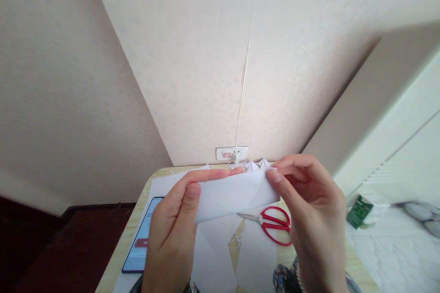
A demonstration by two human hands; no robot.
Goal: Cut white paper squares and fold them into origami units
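Observation:
A folded strip of white paper is held up above the table between my two hands. My left hand grips its left end, thumb in front and index finger stretched along the top edge. At the upper right corner, my right hand pinches the paper between thumb and fingertips. Below the strip lie red-handled scissors, blades pointing left, close to my right hand. White paper sheets cover the tabletop underneath. A phone with a lit screen lies beside my left hand, which partly hides it.
Small pointed white paper shapes stand at the table's back edge. Behind them a wall socket holds a plug. A white cabinet rises at the right, and a green packet and glasses lie beyond the table.

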